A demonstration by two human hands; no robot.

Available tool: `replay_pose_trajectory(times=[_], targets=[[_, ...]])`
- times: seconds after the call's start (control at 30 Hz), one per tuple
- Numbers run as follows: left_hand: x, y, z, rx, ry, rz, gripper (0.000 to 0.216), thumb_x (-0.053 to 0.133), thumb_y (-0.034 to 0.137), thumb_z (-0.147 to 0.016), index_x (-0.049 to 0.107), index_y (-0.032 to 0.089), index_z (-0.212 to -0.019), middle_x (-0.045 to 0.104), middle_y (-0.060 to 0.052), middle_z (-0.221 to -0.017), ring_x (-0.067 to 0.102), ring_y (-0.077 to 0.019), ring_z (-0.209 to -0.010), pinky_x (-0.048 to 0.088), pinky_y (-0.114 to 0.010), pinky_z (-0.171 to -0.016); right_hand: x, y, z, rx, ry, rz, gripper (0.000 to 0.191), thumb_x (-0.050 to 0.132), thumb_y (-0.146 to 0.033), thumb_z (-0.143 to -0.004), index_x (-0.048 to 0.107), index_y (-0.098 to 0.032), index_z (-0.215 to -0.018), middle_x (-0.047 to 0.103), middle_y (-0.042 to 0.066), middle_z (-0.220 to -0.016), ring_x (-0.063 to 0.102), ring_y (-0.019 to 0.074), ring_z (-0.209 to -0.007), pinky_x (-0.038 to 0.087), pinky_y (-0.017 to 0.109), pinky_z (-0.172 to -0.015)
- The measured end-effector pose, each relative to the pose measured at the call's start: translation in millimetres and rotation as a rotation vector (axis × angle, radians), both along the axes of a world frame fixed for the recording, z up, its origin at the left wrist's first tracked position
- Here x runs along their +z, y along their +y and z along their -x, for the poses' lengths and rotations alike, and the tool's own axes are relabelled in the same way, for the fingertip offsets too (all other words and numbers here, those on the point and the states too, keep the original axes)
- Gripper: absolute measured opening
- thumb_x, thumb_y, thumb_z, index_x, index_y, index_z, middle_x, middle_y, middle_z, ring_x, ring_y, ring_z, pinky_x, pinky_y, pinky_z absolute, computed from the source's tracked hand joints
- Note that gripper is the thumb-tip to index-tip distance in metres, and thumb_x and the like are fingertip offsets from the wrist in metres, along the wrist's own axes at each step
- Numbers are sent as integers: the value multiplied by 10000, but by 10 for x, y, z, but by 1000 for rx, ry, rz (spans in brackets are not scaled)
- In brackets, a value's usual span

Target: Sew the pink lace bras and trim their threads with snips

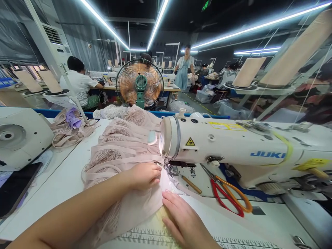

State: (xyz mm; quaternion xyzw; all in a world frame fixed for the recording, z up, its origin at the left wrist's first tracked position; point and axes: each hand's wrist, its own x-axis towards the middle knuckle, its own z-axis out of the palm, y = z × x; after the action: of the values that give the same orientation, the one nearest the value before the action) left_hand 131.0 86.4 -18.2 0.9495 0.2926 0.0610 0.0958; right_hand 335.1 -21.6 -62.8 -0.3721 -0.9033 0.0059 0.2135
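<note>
A chain of pale pink lace garment pieces [121, 148] runs across the white table under the head of a white JUKI sewing machine [233, 148]. My left hand [145, 174] rests on the fabric just left of the presser foot [171, 171], fingers curled and pressing the cloth. My right hand [184, 219] lies flat on the fabric in front of the needle, fingers stretched toward it.
Red and orange scissors [228, 193] and a wooden-handled tool [192, 185] lie beside the needle. A ruler strip [155, 238] marks the table's front edge. Another machine [20, 138] stands left. A fan [140, 84], thread cones [249, 71] and other workers are behind.
</note>
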Motion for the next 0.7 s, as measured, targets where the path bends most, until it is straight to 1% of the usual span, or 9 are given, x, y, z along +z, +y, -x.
replay_pose_trajectory(times=[0.1, 0.23, 0.37, 0.53, 0.7], targets=[[-19, 35, -18, 5, 2, -7, 250, 539, 240, -865, 675, 137, -1048, 631, -141, -1253, 598, -277, -1127, 471, -373, -968, -8, 19, -25, -10, -8, -23, 357, 522, -196, -851, 626, -81, -1172, 616, 171, -1272, 608, 299, -1141, 545, 430, -921], [-28, 61, -38, 18, 2, -15, 256, 535, 244, -870, 672, 138, -1059, 628, -148, -1255, 600, -279, -1126, 474, -375, -961, -9, 41, -51, -32, -62, -51, 352, 512, -192, -855, 639, -52, -1152, 627, 186, -1247, 623, 315, -1116, 562, 452, -890], [-14, 63, -45, 28, 0, -22, 246, 538, 233, -868, 679, 149, -1051, 639, -132, -1245, 605, -270, -1122, 475, -367, -963, -13, 48, -52, -31, -48, -65, 362, 506, -177, -851, 632, -38, -1160, 620, 197, -1253, 617, 322, -1122, 565, 470, -882], [-12, 64, -45, 35, -3, -33, 245, 538, 228, -863, 688, 167, -1047, 647, -121, -1235, 612, -253, -1114, 486, -351, -955, -50, 62, -53, -35, -38, -120, 361, 512, -189, -858, 624, -50, -1172, 621, 188, -1256, 612, 318, -1131, 566, 452, -886], [-14, 176, -29, 27, 17, -54, 246, 542, 239, -869, 685, 162, -1054, 653, -122, -1221, 612, -251, -1107, 477, -352, -961, -55, 89, -32, -71, -59, -99, 379, 494, -193, -856, 628, -33, -1173, 609, 195, -1267, 597, 318, -1151, 557, 452, -899]])
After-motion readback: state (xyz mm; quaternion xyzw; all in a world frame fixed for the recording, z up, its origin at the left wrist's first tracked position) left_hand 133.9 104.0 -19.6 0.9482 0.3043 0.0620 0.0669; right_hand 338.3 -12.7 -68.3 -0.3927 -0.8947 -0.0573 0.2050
